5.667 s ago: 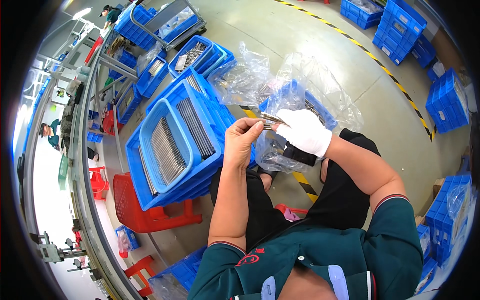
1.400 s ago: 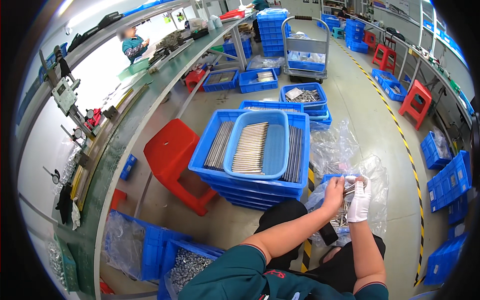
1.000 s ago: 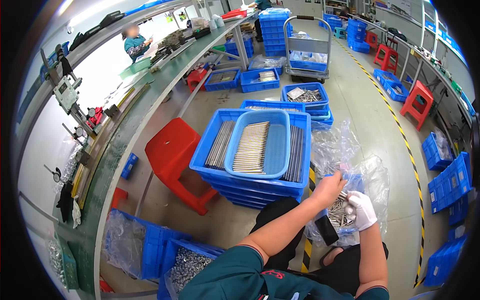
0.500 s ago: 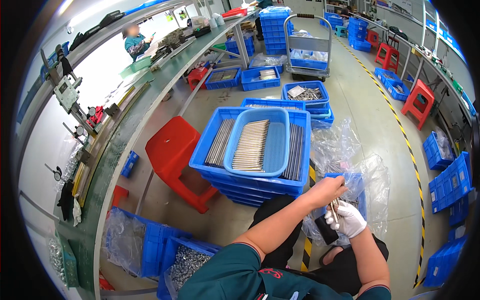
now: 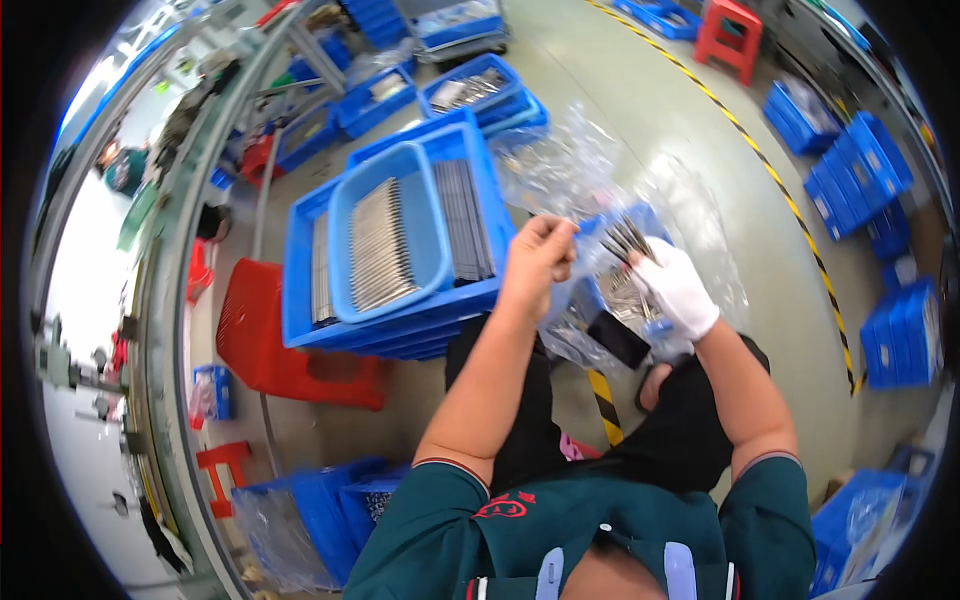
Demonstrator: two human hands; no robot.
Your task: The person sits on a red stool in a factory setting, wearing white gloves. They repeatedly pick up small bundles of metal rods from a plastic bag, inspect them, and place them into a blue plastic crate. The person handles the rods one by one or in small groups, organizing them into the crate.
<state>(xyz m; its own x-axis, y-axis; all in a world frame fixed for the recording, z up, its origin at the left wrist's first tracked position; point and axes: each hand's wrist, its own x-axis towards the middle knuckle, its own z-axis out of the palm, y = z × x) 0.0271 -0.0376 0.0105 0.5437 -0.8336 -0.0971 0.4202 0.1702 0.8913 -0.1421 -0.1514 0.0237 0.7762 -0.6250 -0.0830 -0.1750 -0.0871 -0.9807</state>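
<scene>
My gloved right hand (image 5: 677,287) is closed around several slim metal rods (image 5: 624,240), whose ends fan out past the fingers. Bare and held higher to the left, my left hand (image 5: 540,258) has its fingers curled together; whether anything is pinched in them is hidden. Under the right hand a blue bin (image 5: 650,214), partly covered by clear plastic, contains loose metal rods (image 5: 625,296). To the left, a light-blue basket (image 5: 436,252) with a neat row of metal rods (image 5: 378,240) sits on a stack of blue crates (image 5: 300,290), between darker rods.
A black flat object (image 5: 618,340) lies near my knees. Clear plastic sheeting (image 5: 560,160) spreads over the floor ahead. A red stool (image 5: 250,330) stands left of the crates, beside a long workbench (image 5: 200,200). More blue crates (image 5: 858,180) line the right, past a yellow-black floor stripe (image 5: 770,180).
My hands were together over the bin; the left has moved away to the left, while the rods stay in the right. The view has tilted down and turned.
</scene>
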